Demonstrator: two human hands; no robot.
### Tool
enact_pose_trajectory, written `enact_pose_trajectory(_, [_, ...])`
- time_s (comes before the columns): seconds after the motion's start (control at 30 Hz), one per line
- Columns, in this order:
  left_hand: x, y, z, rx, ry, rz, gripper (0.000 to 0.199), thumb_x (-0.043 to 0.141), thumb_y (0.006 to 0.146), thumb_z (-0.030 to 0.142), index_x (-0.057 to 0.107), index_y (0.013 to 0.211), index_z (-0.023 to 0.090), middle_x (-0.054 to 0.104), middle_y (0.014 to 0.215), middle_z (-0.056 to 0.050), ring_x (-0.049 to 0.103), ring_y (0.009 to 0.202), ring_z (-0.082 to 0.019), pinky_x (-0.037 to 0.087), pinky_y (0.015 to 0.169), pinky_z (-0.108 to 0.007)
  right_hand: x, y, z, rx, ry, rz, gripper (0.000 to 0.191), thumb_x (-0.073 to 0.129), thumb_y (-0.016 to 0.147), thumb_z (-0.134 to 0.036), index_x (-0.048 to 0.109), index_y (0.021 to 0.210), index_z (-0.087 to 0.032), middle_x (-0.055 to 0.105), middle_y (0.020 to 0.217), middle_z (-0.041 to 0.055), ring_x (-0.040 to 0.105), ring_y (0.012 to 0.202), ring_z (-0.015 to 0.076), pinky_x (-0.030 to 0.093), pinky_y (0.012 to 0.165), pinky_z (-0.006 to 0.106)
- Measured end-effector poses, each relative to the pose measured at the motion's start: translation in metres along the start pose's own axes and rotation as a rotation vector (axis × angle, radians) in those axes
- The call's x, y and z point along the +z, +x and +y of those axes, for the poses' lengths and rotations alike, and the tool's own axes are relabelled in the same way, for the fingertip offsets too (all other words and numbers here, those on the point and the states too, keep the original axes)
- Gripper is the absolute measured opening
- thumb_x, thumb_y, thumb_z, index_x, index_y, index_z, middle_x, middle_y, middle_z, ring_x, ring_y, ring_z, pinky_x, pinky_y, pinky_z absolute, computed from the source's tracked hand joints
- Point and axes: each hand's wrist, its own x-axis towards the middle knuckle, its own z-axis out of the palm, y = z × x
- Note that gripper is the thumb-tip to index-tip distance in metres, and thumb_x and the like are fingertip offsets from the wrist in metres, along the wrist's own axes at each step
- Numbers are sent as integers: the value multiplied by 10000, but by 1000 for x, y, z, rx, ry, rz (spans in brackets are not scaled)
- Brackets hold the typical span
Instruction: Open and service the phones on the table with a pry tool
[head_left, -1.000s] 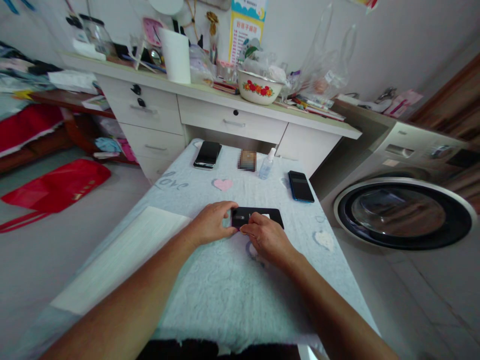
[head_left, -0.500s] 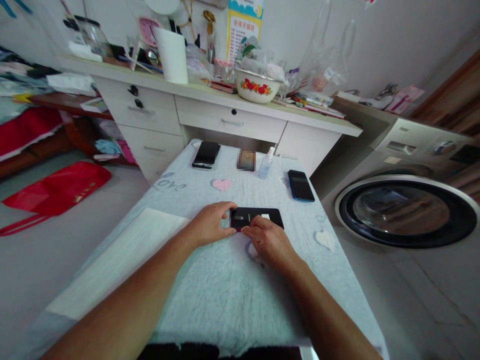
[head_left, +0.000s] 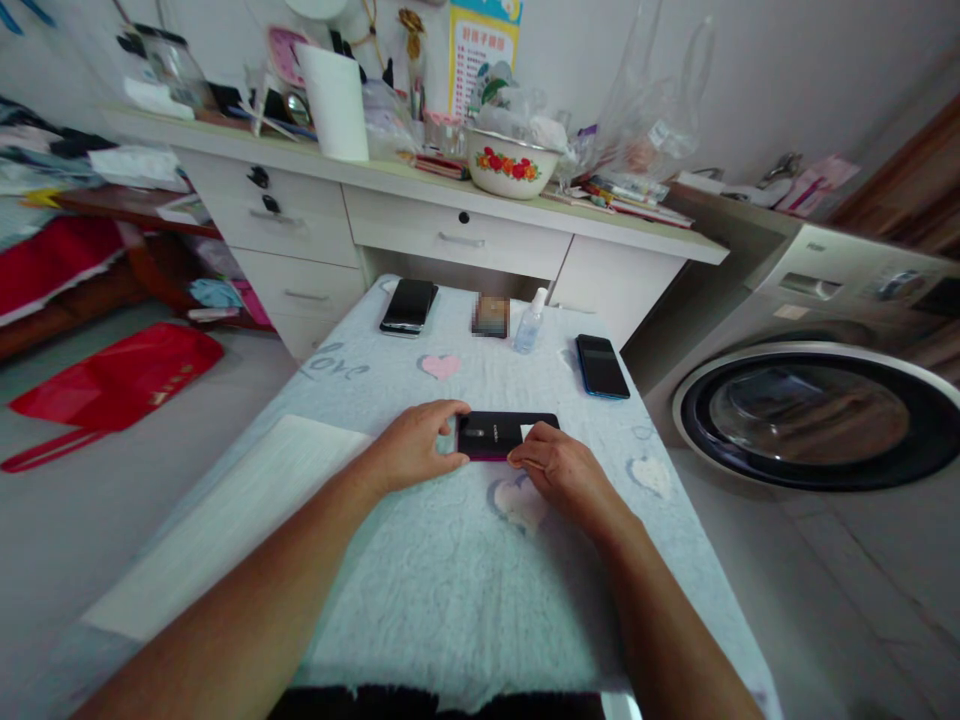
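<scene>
A black smartphone (head_left: 491, 435) lies crosswise on the cloth-covered table, back side up, with a pinkish near edge. My left hand (head_left: 420, 440) holds its left end, with the thumb at the near edge and the fingers at the far edge. My right hand (head_left: 559, 465) is closed at the phone's near right edge, fingertips pressed together. Whatever is between them, if anything, is hidden. A small white patch (head_left: 527, 431) shows on the phone's back beside these fingers.
Behind stand a clear spray bottle (head_left: 529, 322), a blurred-out brown item (head_left: 490, 315) and dark phones (head_left: 409, 305) at left. Another phone (head_left: 602, 366) lies at right. White paper towel (head_left: 240, 520) lies by my left forearm. A washing machine (head_left: 795, 300) is at right.
My right hand has slid to the right along the phone's near edge, uncovering more of its back. My left hand keeps its hold. The view has shifted slightly.
</scene>
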Motion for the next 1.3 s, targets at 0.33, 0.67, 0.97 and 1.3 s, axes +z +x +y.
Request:
enact_pose_trajectory(0.33, [2, 0, -3, 2, 8, -5, 577, 686, 677, 305, 530, 1221, 192, 654, 1024, -50, 624, 846, -191, 477, 805, -322, 2, 1, -5, 34, 31, 13, 202, 530, 858, -96, 696, 865, -212, 585, 870, 13, 556, 747, 121, 393, 651, 227])
enact_pose_trajectory(0.67, [3, 0, -2, 12, -1, 19, 558, 707, 665, 317, 550, 1188, 200, 666, 1039, -49, 626, 844, -191, 476, 803, -320, 16, 10, -24, -36, -7, 11, 180, 536, 875, -123, 681, 933, -213, 589, 927, 24, 551, 821, 132, 393, 689, 233])
enact_pose_trajectory(0.97, [4, 0, -5, 15, 13, 22, 562, 708, 668, 341, 544, 1190, 214, 660, 985, -31, 626, 837, -192, 476, 788, -314, 12, 10, -22, 32, -7, -14, 197, 535, 861, -106, 686, 917, -221, 587, 921, 16, 559, 816, 128, 385, 684, 226])
enact_pose_trajectory(1.3, [1, 1, -1, -9, 30, -10, 565, 690, 674, 304, 533, 1207, 200, 654, 998, -41, 622, 853, -192, 470, 803, -320, -3, 4, -2, 136, 11, -42, 171, 538, 857, -127, 683, 853, -217, 565, 881, 6, 532, 712, 106, 351, 646, 226])
